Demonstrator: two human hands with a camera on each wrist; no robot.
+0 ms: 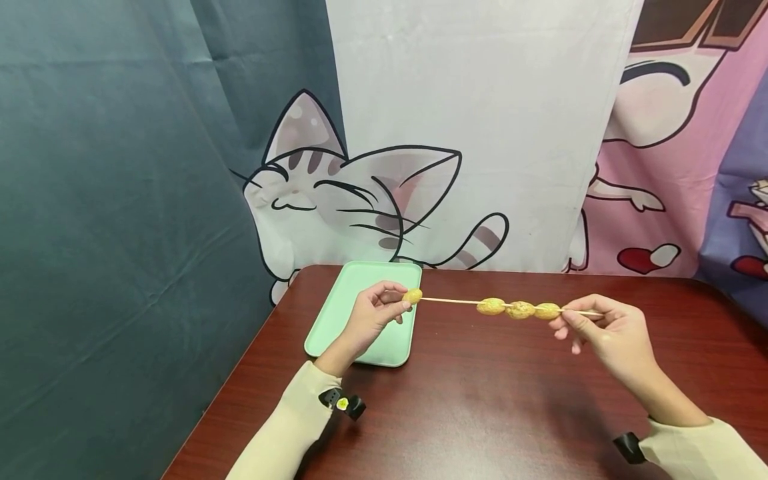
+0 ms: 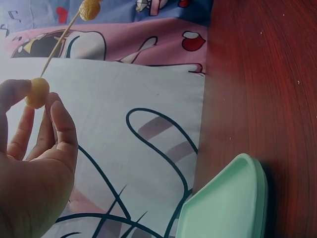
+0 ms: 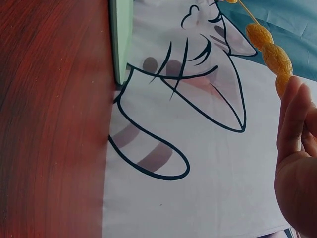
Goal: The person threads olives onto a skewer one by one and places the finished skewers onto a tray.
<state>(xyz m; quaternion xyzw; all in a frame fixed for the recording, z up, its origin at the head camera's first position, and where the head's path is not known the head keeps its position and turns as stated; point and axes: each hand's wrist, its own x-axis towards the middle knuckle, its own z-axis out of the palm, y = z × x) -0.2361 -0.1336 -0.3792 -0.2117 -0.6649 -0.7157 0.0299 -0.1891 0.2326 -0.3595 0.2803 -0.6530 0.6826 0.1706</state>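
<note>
Both hands hold a thin wooden skewer [image 1: 450, 301] level above the table. Between thumb and fingers, my left hand [image 1: 373, 315] pinches a yellow oval ball [image 1: 413, 296] at the skewer's left end. Three more wrinkled yellow balls [image 1: 521, 309] sit close together on the right part of the stick. My right hand [image 1: 611, 333] pinches the skewer just beyond the rightmost ball, and the stick's bare end pokes out past the fingertips. In the left wrist view, the pinched ball [image 2: 37, 93] meets the stick at its top. The right wrist view shows the row of balls [image 3: 277, 58] above the right fingertips.
A pale green rectangular tray [image 1: 330, 333] lies on the dark red wooden table [image 1: 480, 400], below and behind my left hand. A white cloth [image 1: 528, 133] with a cartoon cat hangs at the table's back edge, with a dark curtain [image 1: 120, 233] on the left.
</note>
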